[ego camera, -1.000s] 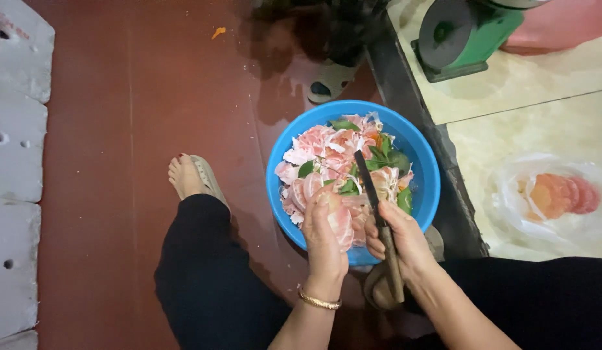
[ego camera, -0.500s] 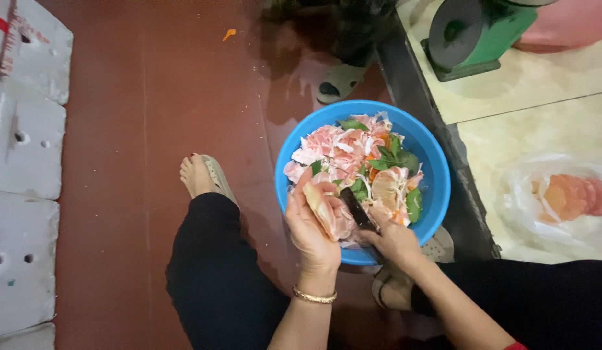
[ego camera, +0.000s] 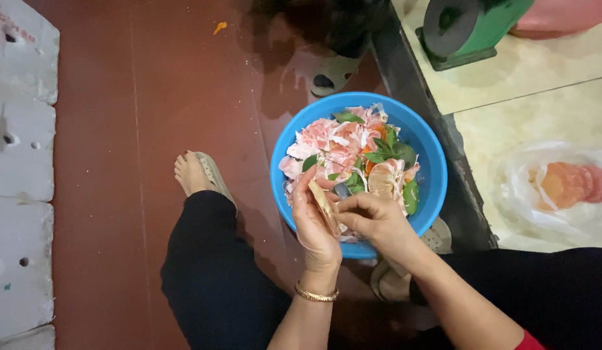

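Together, left hand [ego camera: 316,227] grip closed on fruit piece [ego camera: 325,206], right hand [ego camera: 375,220] pinching it

Floor [ego camera: 152,116] left of blue basin [ego camera: 430,175] open — dark step edge [ego camera: 417,97] and green machine [ego camera: 469,26] block right.

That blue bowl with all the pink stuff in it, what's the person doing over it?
A person is crouched on a reddish floor over a blue bowl piled with pink fruit peels and green leaves. The left hand cups a pale strip of peel, and the right hand pinches at it right beside. A clear bag holding peeled pink fruit lies on the pale tiles to the right.
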